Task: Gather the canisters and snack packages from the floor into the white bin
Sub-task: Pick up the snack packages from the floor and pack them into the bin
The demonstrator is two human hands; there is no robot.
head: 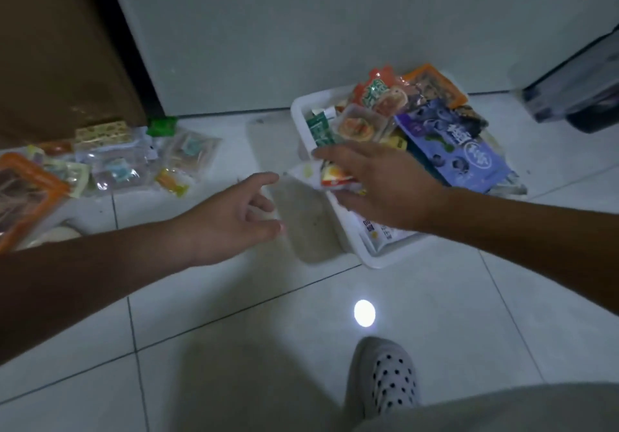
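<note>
**Right hand over the bin, left hand bare above the tiles**

My right hand (pixel 378 187) reaches across the near-left corner of the white bin (pixel 378 259), fingers long and slightly spread. A small red and yellow packet (pixel 335 177) sits directly under those fingers, between forefinger and thumb. I cannot tell whether I am pinching it or whether it lies loose on the heap.

Beyond my right fingertips the bin is piled high. A green packet (pixel 321 130) is nearest, with clear-wrapped round cakes (pixel 358 125) just past it. A purple bag (pixel 469 153) lies beyond my knuckles, and an orange-edged pack (pixel 435 85) stands at the far end.

My left hand (pixel 234 217) hangs above the tiled floor (pixel 234 331), fingertips just short of the bin's left wall. The fingers are loosely curled with the forefinger out, and they hold nothing.

Well to the left of those fingers, snacks lie on the floor, not yet gathered. A yellow sweet (pixel 170 182) is nearest and clear packets (pixel 134 163) lie behind it. A small green pack (pixel 162 126) sits by the wall, and a large orange-rimmed bag (pixel 23 190) is farthest out, beside my forearm.

Below both wrists is my grey perforated shoe (pixel 385 374).
</note>
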